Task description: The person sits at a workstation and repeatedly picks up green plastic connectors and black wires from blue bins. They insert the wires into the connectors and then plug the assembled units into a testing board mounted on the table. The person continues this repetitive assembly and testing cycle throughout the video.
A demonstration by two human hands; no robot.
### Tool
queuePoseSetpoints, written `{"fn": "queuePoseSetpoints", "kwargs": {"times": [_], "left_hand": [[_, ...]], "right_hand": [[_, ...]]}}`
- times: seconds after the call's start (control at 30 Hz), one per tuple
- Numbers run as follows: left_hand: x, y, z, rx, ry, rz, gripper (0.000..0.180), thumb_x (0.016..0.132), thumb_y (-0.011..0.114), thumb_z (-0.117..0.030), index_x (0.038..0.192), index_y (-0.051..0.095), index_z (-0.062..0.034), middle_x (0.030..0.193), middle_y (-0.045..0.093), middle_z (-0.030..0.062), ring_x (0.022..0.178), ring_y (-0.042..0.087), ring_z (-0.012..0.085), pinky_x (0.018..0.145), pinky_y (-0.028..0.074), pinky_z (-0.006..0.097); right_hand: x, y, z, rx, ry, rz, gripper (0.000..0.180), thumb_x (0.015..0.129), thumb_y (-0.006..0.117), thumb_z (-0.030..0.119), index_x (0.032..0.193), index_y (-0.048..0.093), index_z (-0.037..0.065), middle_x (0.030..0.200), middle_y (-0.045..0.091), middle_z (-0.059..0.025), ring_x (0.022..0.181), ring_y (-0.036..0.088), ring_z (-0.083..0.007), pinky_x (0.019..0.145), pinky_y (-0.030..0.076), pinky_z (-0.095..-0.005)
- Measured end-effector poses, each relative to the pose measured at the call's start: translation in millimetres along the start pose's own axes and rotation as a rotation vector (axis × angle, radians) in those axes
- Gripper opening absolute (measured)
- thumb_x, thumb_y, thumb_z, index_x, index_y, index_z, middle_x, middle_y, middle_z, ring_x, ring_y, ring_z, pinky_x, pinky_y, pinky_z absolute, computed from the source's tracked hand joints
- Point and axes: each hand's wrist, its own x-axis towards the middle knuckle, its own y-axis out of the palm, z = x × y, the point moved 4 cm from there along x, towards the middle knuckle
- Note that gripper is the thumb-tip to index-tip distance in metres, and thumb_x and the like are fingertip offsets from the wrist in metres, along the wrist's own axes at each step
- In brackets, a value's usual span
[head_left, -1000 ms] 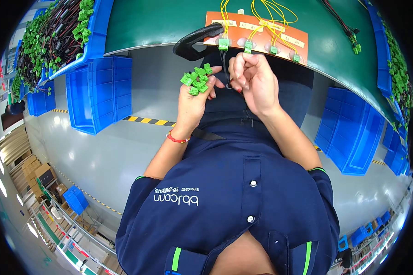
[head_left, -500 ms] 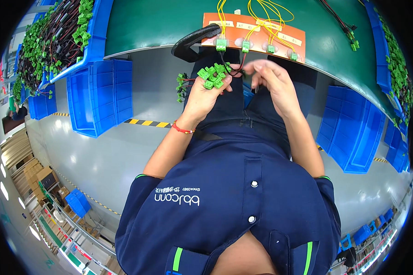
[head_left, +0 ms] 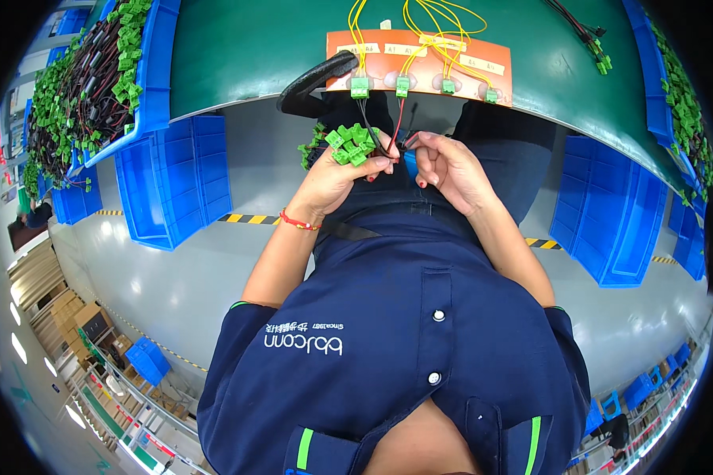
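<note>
My left hand is closed around a bunch of green terminal connectors with wires. Its fingertips also pinch a cable whose black and red wires run up to two green sockets, the left one and the one beside it. Just right of it, my right hand pinches a thin wire end between thumb and forefinger; the contact point is small and partly hidden. The sockets sit along the front of an orange-brown board with yellow wires behind.
A black curved handle juts from the green table's edge beside the board. Blue bins heaped with green-ended cables flank the table. Blue bins stand below left and right. Another cable bundle lies at the far right.
My right hand, blurred and higher before, has come down and now pinches the wire. Board and left hand appear shifted left as the view moved.
</note>
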Motion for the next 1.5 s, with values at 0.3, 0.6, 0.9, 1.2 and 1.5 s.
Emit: {"fn": "queuePoseSetpoints", "kwargs": {"times": [0.3,0.6,0.9,1.2,1.5], "left_hand": [[2,-6,-5,0.006,-0.077,0.06,0.007,0.084,0.066,-0.001,0.09,0.062,-0.0024,0.092,0.059,0.0055,0.068,0.051,0.0063,0.054,0.032,0.02],[-4,-9,-6,0.063,-0.103,-0.019,0.011,0.086,0.068,-0.003,0.095,0.063,-0.0012,0.089,0.06,0.0029,0.061,0.043,0.0021,0.051,0.028,0.019],[-15,-3,-10,0.162,-0.14,-0.054,0.019,0.089,0.069,-0.008,0.106,0.066,-0.0008,0.077,0.056,-0.0026,0.059,0.04,0.0026,0.052,0.029,0.021],[-19,9,-13,0.144,-0.145,0.02,0.027,0.091,0.069,-0.012,0.116,0.062,-0.005,0.095,0.067,0.002,0.071,0.054,0.0055,0.061,0.042,0.02],[-19,-4,-6,0.195,-0.202,0.046,0.023,0.091,0.07,-0.014,0.111,0.062,-0.0061,0.094,0.068,0.0018,0.069,0.055,0.0035,0.057,0.037,0.017]], "right_hand": [[-2,-43,29,0.298,-0.301,-0.169,0.032,0.1,0.048,0.017,0.123,0.054,-0.005,0.112,0.065,-0.0166,0.078,0.062,-0.0165,0.086,0.056,-0.0391],[-38,-44,41,-0.386,-0.487,-0.582,0.032,0.105,0.05,0.024,0.117,0.061,-0.003,0.097,0.064,-0.0084,0.076,0.061,-0.0116,0.075,0.051,-0.0268],[-57,1,56,-0.143,-0.566,-0.244,0.031,0.104,0.051,0.02,0.119,0.062,-0.004,0.105,0.066,-0.0124,0.085,0.062,-0.0146,0.083,0.05,-0.0303],[-31,37,64,-0.506,-0.434,-0.116,0.041,0.106,0.039,0.028,0.103,0.066,-0.003,0.072,0.051,0.0013,0.065,0.047,-0.0067,0.063,0.04,-0.0219],[-24,50,67,-0.425,-0.379,-0.128,0.04,0.101,0.039,0.026,0.084,0.062,-0.001,0.06,0.036,0.0039,0.055,0.033,-0.0067,0.057,0.036,-0.025]]}}
